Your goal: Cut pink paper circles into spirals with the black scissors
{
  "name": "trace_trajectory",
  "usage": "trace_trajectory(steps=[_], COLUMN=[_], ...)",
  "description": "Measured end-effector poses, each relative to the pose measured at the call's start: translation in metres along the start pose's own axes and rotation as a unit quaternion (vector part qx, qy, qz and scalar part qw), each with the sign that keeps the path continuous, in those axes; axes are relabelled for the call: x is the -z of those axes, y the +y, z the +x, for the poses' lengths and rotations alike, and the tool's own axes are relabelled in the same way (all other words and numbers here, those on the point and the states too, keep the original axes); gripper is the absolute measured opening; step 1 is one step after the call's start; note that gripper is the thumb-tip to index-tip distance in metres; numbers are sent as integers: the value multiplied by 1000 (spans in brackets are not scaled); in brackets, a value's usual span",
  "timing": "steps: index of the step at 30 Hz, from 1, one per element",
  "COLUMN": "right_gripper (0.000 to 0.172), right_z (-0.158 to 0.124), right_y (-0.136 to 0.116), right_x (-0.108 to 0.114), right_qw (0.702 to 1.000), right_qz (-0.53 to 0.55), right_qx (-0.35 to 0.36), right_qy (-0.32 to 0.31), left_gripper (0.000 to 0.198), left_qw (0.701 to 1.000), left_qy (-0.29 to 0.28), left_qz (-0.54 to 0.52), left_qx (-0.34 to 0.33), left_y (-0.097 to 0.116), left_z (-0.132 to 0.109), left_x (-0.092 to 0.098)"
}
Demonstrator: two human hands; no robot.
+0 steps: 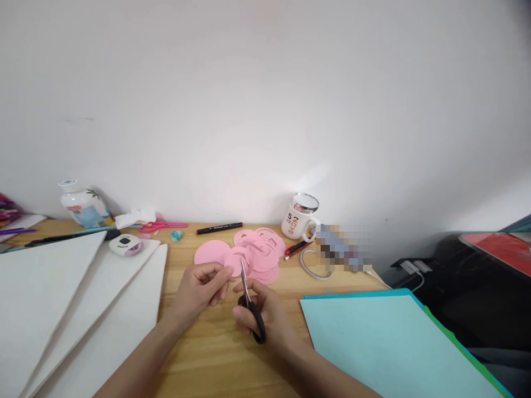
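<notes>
Between thumb and fingers, my left hand [206,283] pinches a small pink paper piece [234,265] with a rounded edge. My right hand [265,309] grips black-handled scissors [253,312], their metal blades pointing up and away from me. The blades meet the right side of the paper piece; whether they are parted there is hard to make out. Just behind both hands lies a heap of pink paper cutouts [262,251], some with openings cut in them. A larger pink paper circle [211,252] rests at the heap's left.
A black marker [219,228] lies behind the cutouts, and a white mug [300,216] stands to their right. White sheets [133,326] cover the left, with a white tape dispenser [125,245] on them. Light blue paper [385,337] lies at right. Pink scissors [161,225] lie near the wall.
</notes>
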State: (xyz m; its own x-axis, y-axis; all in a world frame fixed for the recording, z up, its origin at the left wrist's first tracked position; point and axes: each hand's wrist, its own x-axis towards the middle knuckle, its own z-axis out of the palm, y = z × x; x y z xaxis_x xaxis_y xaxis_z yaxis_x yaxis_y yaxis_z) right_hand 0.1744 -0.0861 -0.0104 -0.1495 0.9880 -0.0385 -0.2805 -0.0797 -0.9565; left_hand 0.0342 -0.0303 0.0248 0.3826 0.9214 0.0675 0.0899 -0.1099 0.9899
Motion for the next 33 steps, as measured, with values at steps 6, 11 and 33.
trace_trajectory(steps=[6, 11, 33], right_gripper=[39, 41, 40], right_z=[-1, -1, 1], right_y=[-2, -2, 2], right_x=[-1, -2, 1], right_qw=[1000, 1000, 999], right_qz=[-9, -16, 8], right_qx=[-4, 8, 30], right_qy=[-9, 2, -27], left_gripper=[37, 39, 35], left_qw=[999, 1000, 999], left_qy=[34, 16, -47], left_qz=[-35, 4, 8], left_qx=[-19, -17, 19], left_y=[-2, -1, 0], left_z=[1, -1, -2], left_x=[1, -2, -3])
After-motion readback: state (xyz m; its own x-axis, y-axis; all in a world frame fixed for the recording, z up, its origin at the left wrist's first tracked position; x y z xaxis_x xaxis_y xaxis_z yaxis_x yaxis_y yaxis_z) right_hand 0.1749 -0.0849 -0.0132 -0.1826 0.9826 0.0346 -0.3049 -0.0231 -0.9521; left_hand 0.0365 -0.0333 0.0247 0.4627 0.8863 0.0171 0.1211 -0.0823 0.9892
